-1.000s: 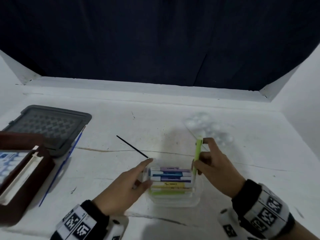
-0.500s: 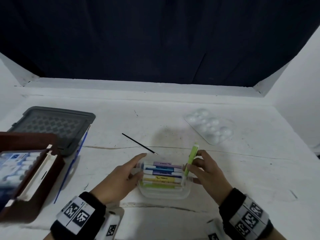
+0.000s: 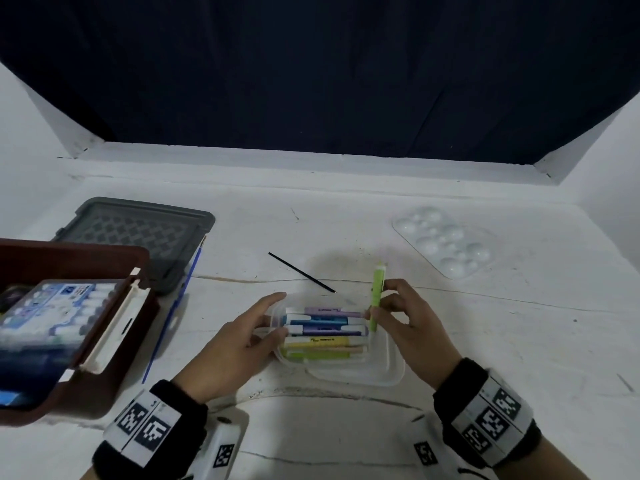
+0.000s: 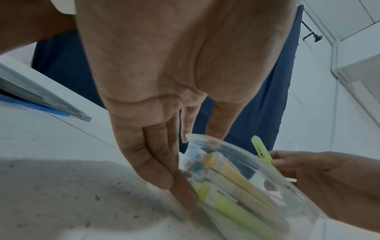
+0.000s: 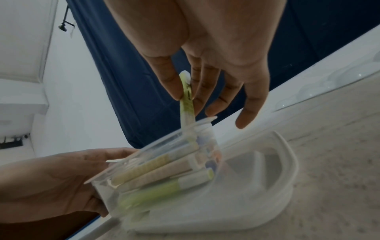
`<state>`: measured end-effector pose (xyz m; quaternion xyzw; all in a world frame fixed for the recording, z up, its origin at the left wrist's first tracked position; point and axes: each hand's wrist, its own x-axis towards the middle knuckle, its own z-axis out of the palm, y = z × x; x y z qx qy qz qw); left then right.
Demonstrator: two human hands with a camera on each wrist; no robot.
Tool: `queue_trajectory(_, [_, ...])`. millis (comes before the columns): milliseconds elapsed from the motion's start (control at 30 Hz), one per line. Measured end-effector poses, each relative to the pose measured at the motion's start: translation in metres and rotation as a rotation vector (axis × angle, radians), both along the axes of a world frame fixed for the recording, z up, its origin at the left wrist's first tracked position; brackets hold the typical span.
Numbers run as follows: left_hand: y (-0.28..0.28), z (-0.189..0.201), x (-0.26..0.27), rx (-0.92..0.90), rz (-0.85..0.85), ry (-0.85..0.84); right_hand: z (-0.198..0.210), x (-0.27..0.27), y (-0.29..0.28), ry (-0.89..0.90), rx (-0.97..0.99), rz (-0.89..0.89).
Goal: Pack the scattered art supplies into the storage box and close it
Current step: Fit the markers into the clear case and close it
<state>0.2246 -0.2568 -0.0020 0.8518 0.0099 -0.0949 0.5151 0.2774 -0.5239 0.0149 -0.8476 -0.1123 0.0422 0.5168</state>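
White tabletop (image 3: 346, 209), with bare room on the right and along the near edge. A maroon case (image 3: 114, 344) crowds the left side, a grey tray (image 3: 138, 230) sits behind it, and a palette (image 3: 446, 244) lies far right. At centre, the left hand (image 3: 235, 348) clasps the clear tub (image 4: 287, 199) at its left end, between fingers and thumb. The right hand (image 3: 412, 327) pinches the green marker (image 3: 376, 292). It stands nearly upright, lower end in the tub's right end, crosswise to the markers (image 3: 325, 332) lying left-right. A black brush (image 3: 301, 271) lies just behind.

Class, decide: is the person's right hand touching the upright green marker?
Touching. The right wrist view shows the right hand pinching the green marker between thumb and fingers.
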Motion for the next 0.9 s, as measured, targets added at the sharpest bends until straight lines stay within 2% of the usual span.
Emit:
queue_trajectory(200, [-0.005, 0.003, 0.003, 0.010, 0.010, -0.014, 0.017, -0.010, -0.002, -0.206, -0.180, 0.149])
queue_trajectory(333, [-0.008, 0.005, 0.006, 0.037, -0.003, 0.021, 0.019, -0.012, -0.001, -0.276, -0.300, 0.266])
queue_trajectory(533, [-0.018, 0.011, 0.016, 0.113, -0.070, 0.061, 0.017, -0.004, -0.004, -0.354, -0.337, 0.247])
queue_trajectory(767, [-0.031, 0.012, 0.029, 0.128, -0.066, 0.019, 0.014, 0.007, -0.010, -0.398, -0.411, 0.304])
queue_trajectory(900, [-0.039, 0.009, 0.033, 0.120, -0.079, -0.011, 0.023, 0.006, -0.006, -0.377, -0.313, 0.264])
